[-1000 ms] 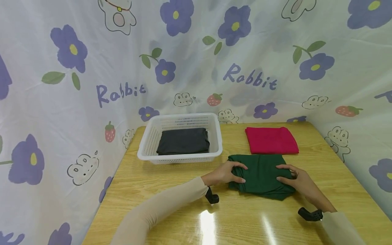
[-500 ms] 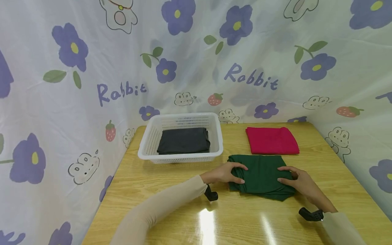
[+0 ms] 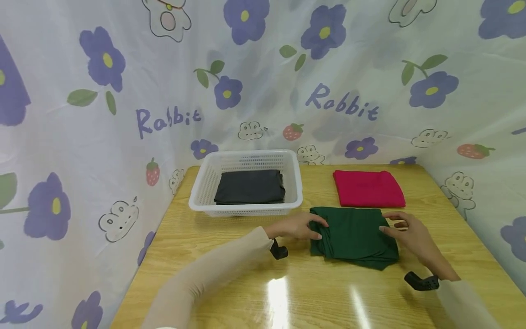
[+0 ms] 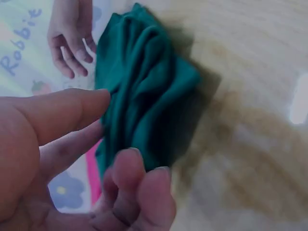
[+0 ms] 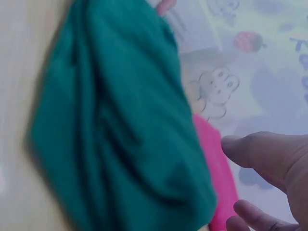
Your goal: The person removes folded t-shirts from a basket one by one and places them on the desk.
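A dark green folded cloth [image 3: 355,235] lies on the wooden table, its left side bunched into wrinkles. At that left edge is my left hand [image 3: 297,225], thumb and fingers spread apart; the left wrist view shows nothing pinched between its fingertips [image 4: 129,168]. My right hand [image 3: 412,234] hovers at the cloth's right edge, fingers loosely bent. From the right wrist, its thumb [image 5: 240,150] shows apart from the green fabric [image 5: 130,120], and the hand holds nothing.
Behind the green cloth lies a folded red cloth [image 3: 369,189]. A white perforated basket [image 3: 246,208] at the back left holds a folded dark grey cloth [image 3: 249,186]. A flower-and-rabbit curtain [image 3: 263,82] stands around the table [image 3: 230,292].
Both hands have eased outward from the green cloth, the left a little to the left and the right to the right. The cloth stays in place while the head view shifts slightly.
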{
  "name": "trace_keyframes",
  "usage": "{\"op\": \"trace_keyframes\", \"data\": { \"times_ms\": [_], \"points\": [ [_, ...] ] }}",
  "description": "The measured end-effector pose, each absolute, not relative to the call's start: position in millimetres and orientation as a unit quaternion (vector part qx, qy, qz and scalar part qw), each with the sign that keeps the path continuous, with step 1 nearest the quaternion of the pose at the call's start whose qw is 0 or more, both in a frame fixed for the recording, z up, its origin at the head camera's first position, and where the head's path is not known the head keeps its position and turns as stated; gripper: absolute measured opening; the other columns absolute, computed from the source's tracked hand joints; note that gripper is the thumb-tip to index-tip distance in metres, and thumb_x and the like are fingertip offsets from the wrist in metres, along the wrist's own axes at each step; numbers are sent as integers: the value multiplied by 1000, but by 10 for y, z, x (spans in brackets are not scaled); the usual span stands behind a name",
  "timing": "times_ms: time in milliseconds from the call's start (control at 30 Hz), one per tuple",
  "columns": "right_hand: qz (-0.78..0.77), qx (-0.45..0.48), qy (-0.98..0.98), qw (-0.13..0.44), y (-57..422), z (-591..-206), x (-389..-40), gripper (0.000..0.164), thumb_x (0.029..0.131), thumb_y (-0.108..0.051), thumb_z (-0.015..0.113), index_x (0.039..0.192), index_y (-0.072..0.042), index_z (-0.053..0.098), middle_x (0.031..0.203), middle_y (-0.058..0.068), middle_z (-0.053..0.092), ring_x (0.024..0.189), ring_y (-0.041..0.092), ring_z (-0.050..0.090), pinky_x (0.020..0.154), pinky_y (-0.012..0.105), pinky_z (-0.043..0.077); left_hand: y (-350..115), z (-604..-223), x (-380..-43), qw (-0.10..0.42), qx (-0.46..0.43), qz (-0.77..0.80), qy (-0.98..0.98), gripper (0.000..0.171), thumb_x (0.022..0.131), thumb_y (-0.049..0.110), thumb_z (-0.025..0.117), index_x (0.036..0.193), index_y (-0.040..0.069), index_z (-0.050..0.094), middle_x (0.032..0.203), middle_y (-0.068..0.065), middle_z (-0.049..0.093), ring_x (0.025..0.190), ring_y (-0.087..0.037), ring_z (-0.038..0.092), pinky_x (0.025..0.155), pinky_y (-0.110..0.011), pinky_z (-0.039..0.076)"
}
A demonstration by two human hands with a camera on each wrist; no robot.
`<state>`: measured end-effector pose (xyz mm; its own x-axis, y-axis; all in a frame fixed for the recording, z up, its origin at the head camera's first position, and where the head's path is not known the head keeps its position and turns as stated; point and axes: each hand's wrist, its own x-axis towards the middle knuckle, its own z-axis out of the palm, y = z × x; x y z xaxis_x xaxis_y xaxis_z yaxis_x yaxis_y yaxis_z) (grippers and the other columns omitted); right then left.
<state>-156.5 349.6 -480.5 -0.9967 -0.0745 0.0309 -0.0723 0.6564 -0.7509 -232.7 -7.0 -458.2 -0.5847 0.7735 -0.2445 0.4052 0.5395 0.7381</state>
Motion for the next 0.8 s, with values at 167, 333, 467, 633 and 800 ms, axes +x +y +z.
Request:
{"op": "trace_keyframes", "data": {
  "times_ms": [167,333,467,633,800],
  "points": [
    [-415,-61,908,-13,3385,-4671,-1670,54,99,-36,71,140,-5,57,137,23,55,118,43,56,79,25,53,-172,-4385,-2382,303,369,356,803,28,104,24,65,129,13,70,82,-20,68,65,-39,60,60,-47,53],
    [-421,-83,903,-9,3177,-4550,-1806,52,99,-36,72,139,-7,58,136,21,58,113,37,58,80,27,54,-321,-4215,-2496,308,370,404,778,30,106,25,62,128,6,69,79,-11,67,80,-49,61,68,-53,55],
    [-423,-101,900,-1,2987,-4466,-1902,53,98,-37,73,140,-10,57,137,21,59,115,38,60,85,34,53,-470,-4089,-2571,291,351,426,782,25,106,27,62,124,13,71,85,-7,67,79,-47,59,61,-38,54],
    [-440,-121,890,1,2733,-4360,-2045,54,97,-33,75,140,-9,56,134,17,60,114,37,60,86,30,54,-674,-3933,-2676,263,325,455,786,22,106,27,62,120,14,73,95,-20,67,77,-45,57,61,-41,51],
    [-463,-137,876,12,2463,-4244,-2211,53,97,-28,76,142,-9,55,133,15,59,112,34,59,84,36,57,-876,-3793,-2792,232,304,463,800,28,106,26,62,124,6,71,94,-22,68,75,-43,58,64,-41,52]
  ]
}}
